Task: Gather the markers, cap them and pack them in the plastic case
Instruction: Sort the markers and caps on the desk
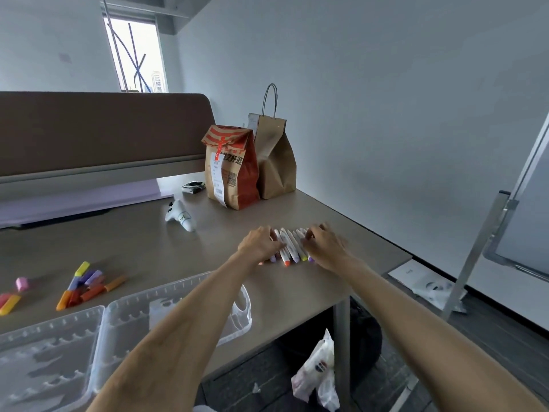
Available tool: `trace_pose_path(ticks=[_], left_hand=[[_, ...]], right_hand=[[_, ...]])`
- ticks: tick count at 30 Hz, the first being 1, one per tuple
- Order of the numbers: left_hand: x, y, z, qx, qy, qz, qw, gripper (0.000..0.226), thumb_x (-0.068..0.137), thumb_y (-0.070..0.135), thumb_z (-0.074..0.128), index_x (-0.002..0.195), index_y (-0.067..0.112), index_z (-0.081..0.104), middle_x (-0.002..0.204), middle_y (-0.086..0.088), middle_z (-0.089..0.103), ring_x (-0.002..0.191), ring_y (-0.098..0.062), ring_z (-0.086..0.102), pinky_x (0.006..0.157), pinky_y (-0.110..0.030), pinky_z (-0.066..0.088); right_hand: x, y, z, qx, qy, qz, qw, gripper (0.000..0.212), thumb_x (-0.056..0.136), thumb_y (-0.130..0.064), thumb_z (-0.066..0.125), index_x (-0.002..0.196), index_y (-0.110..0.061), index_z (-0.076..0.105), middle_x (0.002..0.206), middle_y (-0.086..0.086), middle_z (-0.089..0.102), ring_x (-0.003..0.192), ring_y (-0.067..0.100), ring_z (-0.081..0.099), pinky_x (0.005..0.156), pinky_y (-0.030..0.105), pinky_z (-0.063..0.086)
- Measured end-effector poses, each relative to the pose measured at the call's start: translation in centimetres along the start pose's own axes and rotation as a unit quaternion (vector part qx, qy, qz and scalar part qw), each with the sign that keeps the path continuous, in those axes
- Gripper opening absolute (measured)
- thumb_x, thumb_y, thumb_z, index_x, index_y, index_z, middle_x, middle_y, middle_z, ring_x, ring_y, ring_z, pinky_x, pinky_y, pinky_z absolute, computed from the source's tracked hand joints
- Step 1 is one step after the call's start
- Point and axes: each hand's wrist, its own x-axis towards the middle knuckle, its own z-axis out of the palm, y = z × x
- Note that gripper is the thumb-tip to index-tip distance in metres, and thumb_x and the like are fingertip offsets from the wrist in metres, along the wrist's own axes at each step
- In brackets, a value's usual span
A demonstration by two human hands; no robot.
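Observation:
Several uncapped white markers (289,244) with coloured tips lie side by side on the table's right part. My left hand (259,244) presses against the row from the left, my right hand (325,244) from the right, fingers curved over the marker ends. A heap of loose coloured caps (86,285) lies at the left, with a pink cap (23,283) and an orange-yellow one (9,304) further left. The clear plastic case (124,319) lies open near the front edge, its slotted halves holding no markers.
Two paper bags (234,171) stand at the back of the grey table (142,242). A white game controller (180,217) and a crumpled wrapper (193,187) lie near them. A whiteboard stand (487,233) is at the right, a plastic bag (319,370) below the table.

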Motion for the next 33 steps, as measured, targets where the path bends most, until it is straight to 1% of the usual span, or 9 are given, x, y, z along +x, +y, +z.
trace_pose_path(ticks=[5, 7, 11, 18, 22, 26, 28, 30, 33], left_hand=[[-0.9, -1.0, -0.5, -0.021, 0.042, 0.041, 0.998, 0.03, 0.081, 0.031, 0.065, 0.106, 0.017, 0.055, 0.11, -0.006, 0.062, 0.097, -0.026, 0.06, 0.074, -0.03, 0.044], [-1.7, -1.4, -1.3, -0.024, 0.062, 0.072, 0.995, 0.033, 0.082, 0.029, 0.067, 0.11, 0.014, 0.057, 0.115, -0.008, 0.059, 0.105, -0.025, 0.057, 0.082, -0.029, 0.043], [-5.0, -2.7, -4.2, -0.035, 0.09, 0.096, 0.991, 0.039, 0.086, 0.025, 0.063, 0.121, 0.009, 0.055, 0.125, -0.009, 0.054, 0.113, -0.024, 0.053, 0.094, -0.03, 0.042], [-14.0, -9.7, -10.4, -0.043, 0.19, 0.1, 0.976, 0.029, 0.089, 0.022, 0.062, 0.116, 0.013, 0.053, 0.119, -0.003, 0.058, 0.102, -0.018, 0.058, 0.087, -0.036, 0.049], [-18.7, -14.6, -14.1, -0.039, 0.239, 0.053, 0.969, 0.03, 0.089, 0.02, 0.063, 0.117, 0.012, 0.055, 0.116, -0.001, 0.058, 0.098, -0.015, 0.058, 0.083, -0.028, 0.046], [-21.9, -19.8, -16.2, -0.01, 0.273, -0.009, 0.962, 0.024, 0.088, 0.025, 0.066, 0.109, 0.014, 0.06, 0.105, 0.004, 0.059, 0.092, -0.017, 0.06, 0.079, -0.024, 0.036], [-23.0, -22.5, -17.3, -0.006, 0.28, -0.03, 0.96, 0.02, 0.086, 0.02, 0.066, 0.105, 0.015, 0.061, 0.103, 0.002, 0.061, 0.092, -0.022, 0.061, 0.08, -0.032, 0.046], [-23.7, -24.6, -18.2, 0.012, 0.28, -0.037, 0.959, 0.023, 0.085, 0.014, 0.066, 0.107, 0.012, 0.06, 0.102, 0.002, 0.06, 0.092, -0.023, 0.061, 0.078, -0.032, 0.049], [-24.1, -26.9, -19.7, 0.031, 0.28, -0.048, 0.958, 0.027, 0.084, 0.021, 0.069, 0.108, 0.015, 0.06, 0.1, 0.004, 0.059, 0.09, -0.017, 0.059, 0.076, -0.031, 0.048]], right_hand=[[-0.3, -0.8, -0.6, -0.054, -0.017, -0.005, 0.998, 0.034, 0.101, -0.031, 0.037, 0.122, -0.009, 0.053, 0.126, 0.016, 0.048, 0.119, 0.034, 0.047, 0.095, 0.041, 0.041], [-0.6, -1.2, -1.0, -0.07, -0.014, -0.004, 0.997, 0.034, 0.098, -0.027, 0.04, 0.125, -0.012, 0.056, 0.127, 0.015, 0.051, 0.125, 0.034, 0.042, 0.1, 0.04, 0.039], [-1.2, -3.6, -1.8, -0.037, 0.064, -0.019, 0.997, 0.034, 0.093, -0.019, 0.05, 0.125, -0.013, 0.061, 0.129, 0.012, 0.053, 0.126, 0.032, 0.04, 0.1, 0.036, 0.039], [-3.6, -13.5, 1.7, 0.089, 0.139, -0.246, 0.955, 0.027, 0.083, -0.004, 0.063, 0.109, -0.001, 0.067, 0.113, 0.014, 0.06, 0.108, 0.035, 0.054, 0.09, 0.044, 0.049], [-4.4, -21.1, 5.4, 0.116, 0.095, -0.333, 0.931, 0.024, 0.079, -0.006, 0.058, 0.101, -0.003, 0.069, 0.102, 0.013, 0.061, 0.098, 0.036, 0.059, 0.081, 0.048, 0.053], [-4.3, -27.5, 8.4, 0.129, 0.019, -0.382, 0.915, 0.027, 0.082, -0.01, 0.061, 0.108, -0.01, 0.07, 0.109, 0.01, 0.061, 0.108, 0.032, 0.058, 0.091, 0.049, 0.048], [-3.8, -29.9, 9.4, 0.123, -0.032, -0.386, 0.914, 0.029, 0.084, -0.008, 0.066, 0.111, -0.016, 0.071, 0.112, 0.009, 0.062, 0.111, 0.03, 0.057, 0.095, 0.043, 0.046], [-3.2, -31.6, 9.8, 0.087, -0.105, -0.381, 0.915, 0.038, 0.082, -0.006, 0.068, 0.115, -0.023, 0.07, 0.117, 0.007, 0.063, 0.114, 0.025, 0.057, 0.099, 0.035, 0.044], [-1.9, -33.0, 10.1, 0.081, -0.174, -0.36, 0.913, 0.044, 0.077, 0.0, 0.074, 0.118, -0.014, 0.068, 0.108, 0.0, 0.068, 0.103, 0.014, 0.061, 0.089, 0.022, 0.046]])
